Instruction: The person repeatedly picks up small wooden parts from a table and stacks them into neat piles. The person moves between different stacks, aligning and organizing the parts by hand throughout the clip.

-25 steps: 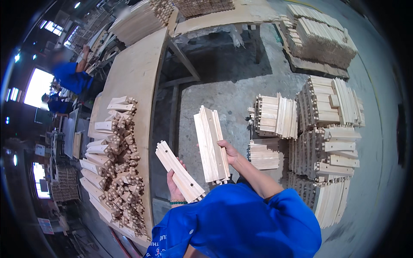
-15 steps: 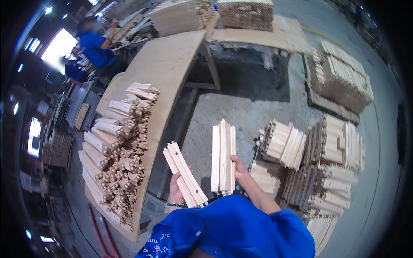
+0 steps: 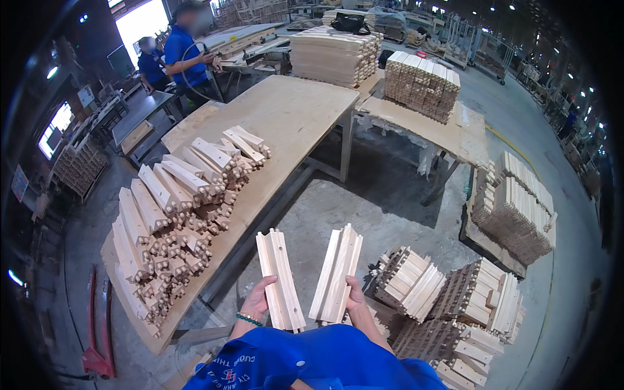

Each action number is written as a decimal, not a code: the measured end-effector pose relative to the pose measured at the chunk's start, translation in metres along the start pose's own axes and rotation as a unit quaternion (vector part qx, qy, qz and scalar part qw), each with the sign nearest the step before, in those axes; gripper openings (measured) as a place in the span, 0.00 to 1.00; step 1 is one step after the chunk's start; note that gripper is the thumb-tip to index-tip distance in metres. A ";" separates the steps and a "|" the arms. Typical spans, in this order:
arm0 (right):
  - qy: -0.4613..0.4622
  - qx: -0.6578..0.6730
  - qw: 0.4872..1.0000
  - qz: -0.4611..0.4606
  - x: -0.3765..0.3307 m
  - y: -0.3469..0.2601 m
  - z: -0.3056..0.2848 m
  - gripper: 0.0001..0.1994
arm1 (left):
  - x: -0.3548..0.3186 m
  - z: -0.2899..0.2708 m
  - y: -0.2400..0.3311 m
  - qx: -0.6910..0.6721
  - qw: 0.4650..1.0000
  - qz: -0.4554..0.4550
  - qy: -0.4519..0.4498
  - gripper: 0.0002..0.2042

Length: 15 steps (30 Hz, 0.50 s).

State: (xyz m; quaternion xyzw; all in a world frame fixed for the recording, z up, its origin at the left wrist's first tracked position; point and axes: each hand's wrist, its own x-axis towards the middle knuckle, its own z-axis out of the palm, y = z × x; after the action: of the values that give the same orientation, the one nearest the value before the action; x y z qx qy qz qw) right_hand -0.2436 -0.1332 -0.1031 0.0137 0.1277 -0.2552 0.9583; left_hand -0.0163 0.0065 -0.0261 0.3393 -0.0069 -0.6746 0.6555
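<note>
Both hands are apart, each clamped on its own load of pale wooden slats, held in front of the blue shirt (image 3: 325,361); taking 12 o'clock as straight ahead of the wearer, the left hand (image 3: 257,297) grips the left slat bundle (image 3: 280,283) at 11 o'clock, thumb over its outer edge; the right hand (image 3: 356,296) grips the right slat bundle (image 3: 336,274) at 1 o'clock; the bundles do not touch, their far ends leaning outward, and small dark holes show in the left one; a green bead bracelet (image 3: 249,318) circles the left wrist.

Toward 11 o'clock, a heap of slats (image 3: 162,195) with knobbed ends lies along a plywood-topped table (image 3: 279,114); two co-workers in blue shirts (image 3: 183,53) stand farther off that way; at 2 o'clock, stacked slats (image 3: 411,286) rise near the right forearm, with a palletised stack (image 3: 517,201) beyond; at 9 o'clock, red forks (image 3: 92,312) rest on the floor; at 1 o'clock, a block of stacked pieces (image 3: 422,83) sits on a farther table (image 3: 416,133).
</note>
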 end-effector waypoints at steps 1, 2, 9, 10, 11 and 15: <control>0.008 -0.024 1.000 0.007 0.000 -0.003 -0.001 0.29 | 0.002 0.000 0.000 0.008 1.000 -0.007 0.001 0.29; 0.015 -0.046 0.999 0.018 0.000 -0.004 0.000 0.29 | 0.001 0.001 0.001 0.016 1.000 -0.012 0.006 0.29; 0.040 -0.205 0.973 0.102 0.014 0.009 0.015 0.33 | 0.014 0.033 -0.012 0.120 0.993 0.006 0.013 0.25; 0.033 -0.206 0.972 0.105 0.014 0.011 0.019 0.33 | 0.013 0.035 -0.014 0.133 0.991 0.017 0.011 0.26; 0.026 -0.209 0.971 0.109 0.014 0.013 0.022 0.34 | 0.013 0.033 -0.015 0.137 0.990 0.017 0.009 0.26; 0.043 -0.245 0.963 0.105 0.012 0.016 0.029 0.34 | 0.012 0.034 -0.013 0.157 0.987 0.017 0.006 0.28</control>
State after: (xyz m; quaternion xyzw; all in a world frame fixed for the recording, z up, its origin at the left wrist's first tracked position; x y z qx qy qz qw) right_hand -0.2186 -0.1282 -0.0789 -0.1967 0.2255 -0.1136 0.9474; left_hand -0.0426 -0.0167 -0.0110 0.4418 -0.1144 -0.6518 0.6057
